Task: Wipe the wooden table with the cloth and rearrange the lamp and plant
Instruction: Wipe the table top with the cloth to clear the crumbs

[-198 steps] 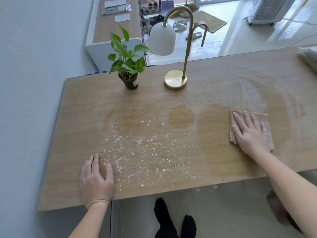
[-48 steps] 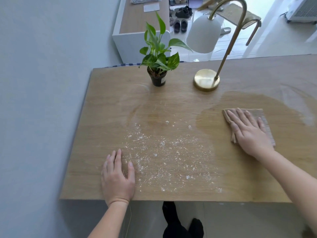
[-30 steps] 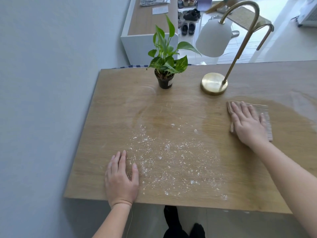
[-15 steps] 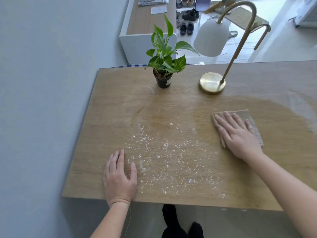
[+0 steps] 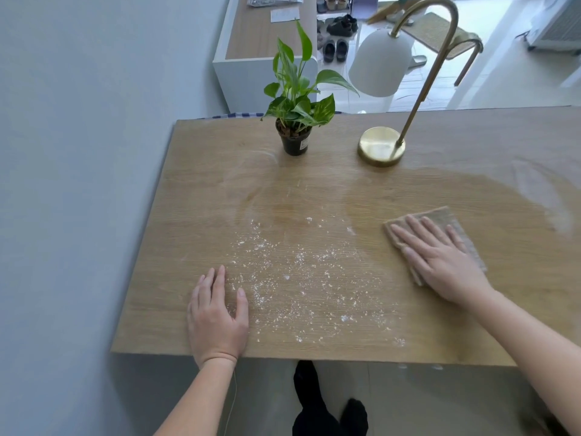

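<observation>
- Since half a second ago the right hand (image 5: 440, 262) and cloth (image 5: 440, 237) have slid a little toward the near edge; the left hand (image 5: 217, 316) has stayed put.
- Right fingers (image 5: 408, 229) lie spread flat on the cloth, pressing, not gripping; left fingers are flat on the table (image 5: 220, 199).
- The cloth shows past the fingertips; the palm hides its near part.
- It is tan and folded, on a darker wiped patch, right of the white crumbs (image 5: 301, 278).
- Plant (image 5: 295, 102) and lamp (image 5: 382, 146) stand at the far edge.
</observation>
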The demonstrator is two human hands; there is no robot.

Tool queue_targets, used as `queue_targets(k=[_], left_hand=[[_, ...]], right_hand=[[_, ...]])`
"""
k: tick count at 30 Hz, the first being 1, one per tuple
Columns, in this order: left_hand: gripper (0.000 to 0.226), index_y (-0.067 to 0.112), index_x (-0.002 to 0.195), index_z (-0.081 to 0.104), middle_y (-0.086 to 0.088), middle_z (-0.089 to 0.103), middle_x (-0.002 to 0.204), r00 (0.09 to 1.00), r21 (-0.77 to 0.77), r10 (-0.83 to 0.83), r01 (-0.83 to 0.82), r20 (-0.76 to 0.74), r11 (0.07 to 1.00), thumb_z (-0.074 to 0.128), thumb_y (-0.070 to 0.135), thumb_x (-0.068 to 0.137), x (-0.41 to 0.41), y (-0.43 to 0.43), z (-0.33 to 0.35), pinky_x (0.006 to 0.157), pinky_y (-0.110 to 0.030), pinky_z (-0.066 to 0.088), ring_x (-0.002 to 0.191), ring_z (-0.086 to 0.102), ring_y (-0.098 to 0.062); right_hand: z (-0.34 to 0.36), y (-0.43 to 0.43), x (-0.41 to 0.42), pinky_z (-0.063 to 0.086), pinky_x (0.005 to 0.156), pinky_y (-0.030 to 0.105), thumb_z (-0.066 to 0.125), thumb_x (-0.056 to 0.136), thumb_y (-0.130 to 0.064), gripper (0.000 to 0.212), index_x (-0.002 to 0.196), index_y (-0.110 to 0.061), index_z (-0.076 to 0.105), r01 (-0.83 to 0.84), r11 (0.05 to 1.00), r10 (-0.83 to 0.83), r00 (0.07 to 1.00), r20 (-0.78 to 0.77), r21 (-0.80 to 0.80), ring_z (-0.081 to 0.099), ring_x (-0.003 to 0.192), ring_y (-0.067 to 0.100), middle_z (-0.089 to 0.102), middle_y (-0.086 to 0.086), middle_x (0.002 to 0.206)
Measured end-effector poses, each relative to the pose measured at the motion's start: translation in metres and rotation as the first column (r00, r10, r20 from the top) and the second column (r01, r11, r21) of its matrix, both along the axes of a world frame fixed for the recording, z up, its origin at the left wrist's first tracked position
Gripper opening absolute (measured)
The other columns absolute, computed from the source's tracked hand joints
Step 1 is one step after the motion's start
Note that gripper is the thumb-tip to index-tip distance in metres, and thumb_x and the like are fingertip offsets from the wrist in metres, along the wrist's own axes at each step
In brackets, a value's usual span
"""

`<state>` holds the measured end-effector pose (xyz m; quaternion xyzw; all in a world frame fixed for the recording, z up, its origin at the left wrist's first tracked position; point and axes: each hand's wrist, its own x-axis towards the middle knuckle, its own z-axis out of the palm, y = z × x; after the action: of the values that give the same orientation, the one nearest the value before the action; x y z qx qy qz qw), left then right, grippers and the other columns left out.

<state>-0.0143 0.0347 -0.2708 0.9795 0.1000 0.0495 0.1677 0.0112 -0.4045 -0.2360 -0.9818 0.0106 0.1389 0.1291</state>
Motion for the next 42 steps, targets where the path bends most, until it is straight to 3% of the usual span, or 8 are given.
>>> queue_targets(k=[5,9,12,16,19,27,39,42], left_hand=[[0.067,0.021,0.158,0.051,-0.004,0.05,0.162,1.0,-0.016,0.003,-0.003,0.004,1.0,0.042,0.054,0.101,0.001,-0.001,0.001,0.125,-0.05,0.034,0.152,0.039,-0.027],[0.067,0.02,0.158,0.05,-0.004,0.05,0.162,1.0,-0.005,0.002,-0.002,0.0,1.0,0.04,0.055,0.101,-0.001,-0.002,0.004,0.126,-0.049,0.032,0.153,0.039,-0.028],[0.067,0.019,0.158,0.05,-0.005,0.05,0.162,1.0,0.0,-0.007,0.007,0.004,1.0,0.042,0.053,0.101,-0.001,-0.002,0.003,0.126,-0.049,0.031,0.153,0.038,-0.028],[0.067,0.018,0.157,0.051,-0.007,0.051,0.161,1.0,-0.003,-0.002,0.002,0.008,1.0,0.042,0.053,0.101,-0.001,-0.002,0.001,0.125,-0.05,0.032,0.152,0.039,-0.03],[0.067,0.019,0.157,0.051,-0.007,0.051,0.161,1.0,-0.003,-0.001,0.001,0.009,1.0,0.042,0.053,0.101,-0.002,-0.002,0.002,0.125,-0.051,0.033,0.152,0.039,-0.03],[0.067,0.019,0.158,0.05,-0.007,0.049,0.162,1.0,0.006,-0.002,0.001,0.005,1.0,0.041,0.054,0.101,-0.002,-0.003,0.001,0.125,-0.051,0.032,0.152,0.038,-0.03],[0.065,0.019,0.158,0.051,-0.006,0.05,0.161,1.0,-0.004,0.004,-0.004,0.016,1.0,0.043,0.052,0.102,-0.001,-0.005,0.001,0.124,-0.052,0.034,0.152,0.038,-0.029],[0.065,0.02,0.157,0.051,-0.005,0.05,0.162,1.0,-0.011,0.008,-0.008,0.01,1.0,0.043,0.052,0.102,-0.002,-0.003,0.0,0.124,-0.052,0.034,0.152,0.038,-0.029]], right_hand=[[-0.009,0.011,0.039,-0.009,0.131,0.05,0.007,0.105,-0.07,0.059,0.163,-0.061,0.002,0.345,0.938,-0.345,0.938,0.011,-0.003,-0.009,0.164,0.014,-0.007,-0.017,0.177],[-0.012,0.053,0.022,-0.011,0.131,0.047,0.01,0.11,-0.062,0.054,0.163,-0.061,0.001,0.163,0.986,-0.164,0.986,0.031,0.015,-0.012,0.163,0.011,-0.01,-0.021,0.175],[-0.014,0.033,-0.024,-0.011,0.131,0.042,0.013,0.113,-0.058,0.05,0.161,-0.065,0.0,0.05,0.999,-0.05,0.998,0.031,0.014,-0.015,0.161,0.002,-0.01,-0.03,0.172],[-0.013,-0.001,-0.075,-0.011,0.131,0.041,0.004,0.108,-0.062,0.051,0.157,-0.068,-0.004,0.271,0.962,-0.271,0.962,0.018,0.036,-0.014,0.161,0.0,-0.008,-0.03,0.173],[-0.018,0.026,-0.106,-0.014,0.131,0.043,0.001,0.107,-0.063,0.054,0.161,-0.063,-0.002,0.377,0.925,-0.378,0.926,0.018,0.044,-0.021,0.159,-0.001,-0.01,-0.028,0.174],[-0.026,0.137,-0.14,-0.025,0.127,0.043,-0.003,0.108,-0.062,0.055,0.162,-0.057,-0.015,0.414,0.908,-0.415,0.91,0.01,0.059,-0.028,0.159,0.007,-0.022,-0.021,0.173],[-0.019,0.088,0.039,-0.008,0.132,0.052,0.004,0.107,-0.064,0.061,0.166,-0.051,-0.006,0.368,0.93,-0.367,0.929,0.044,-0.008,-0.013,0.164,0.016,-0.013,-0.011,0.177],[-0.022,0.087,0.042,-0.01,0.131,0.052,0.006,0.109,-0.062,0.059,0.167,-0.051,-0.003,0.335,0.942,-0.335,0.942,0.037,-0.018,-0.013,0.164,0.016,-0.011,-0.011,0.178]])
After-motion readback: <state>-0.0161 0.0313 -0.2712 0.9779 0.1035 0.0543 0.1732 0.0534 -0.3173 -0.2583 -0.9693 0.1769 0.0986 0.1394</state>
